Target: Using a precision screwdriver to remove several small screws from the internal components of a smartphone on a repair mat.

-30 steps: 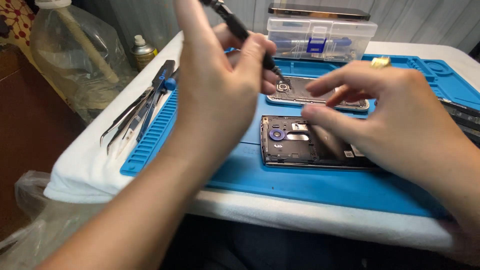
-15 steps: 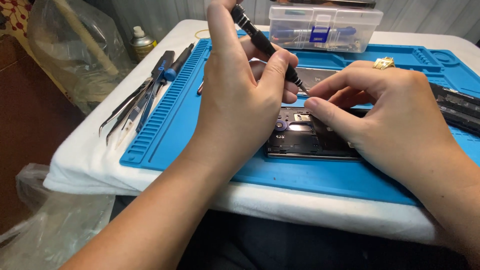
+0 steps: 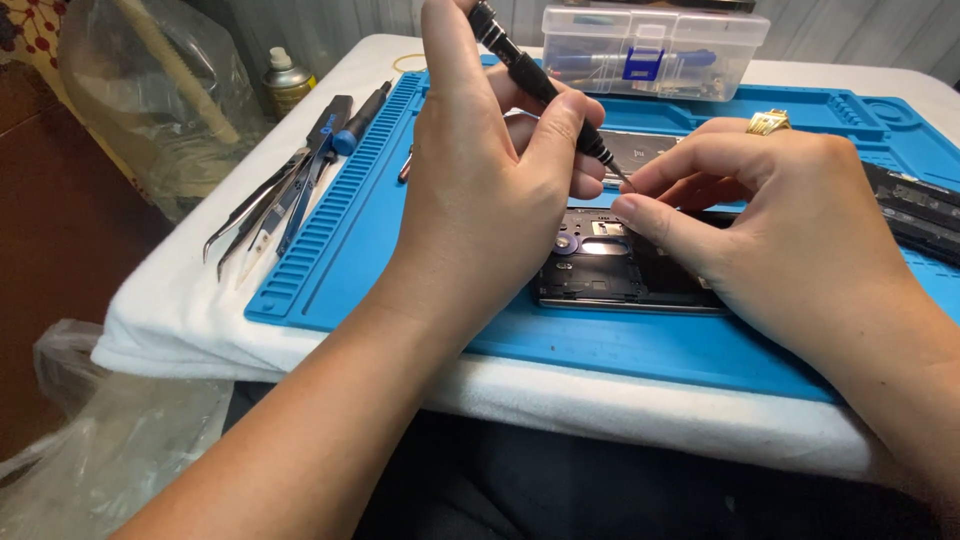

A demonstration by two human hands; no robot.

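An opened phone body (image 3: 615, 272), dark with exposed inner parts, lies on a blue work mat (image 3: 380, 240). My left hand (image 3: 490, 190) grips a black precision screwdriver (image 3: 540, 85), tip angled down toward the phone's upper edge. My right hand (image 3: 770, 225), with a gold ring (image 3: 768, 122), rests on the phone; its thumb and forefinger pinch close to the screwdriver tip. Whether they hold a small part is hidden. A second flat phone part (image 3: 640, 150) lies just behind, mostly covered by my hands.
Tweezers and slim tools (image 3: 285, 190) lie at the mat's left edge on a white cloth (image 3: 180, 330). A clear plastic parts box (image 3: 655, 45) stands at the back. A small spray bottle (image 3: 287, 82) and plastic bags (image 3: 150, 90) are left. Dark parts (image 3: 915, 205) lie right.
The screwdriver tip has moved from the rear phone part toward the near phone, and both hands have drawn closer together over it. The view has shifted slightly.
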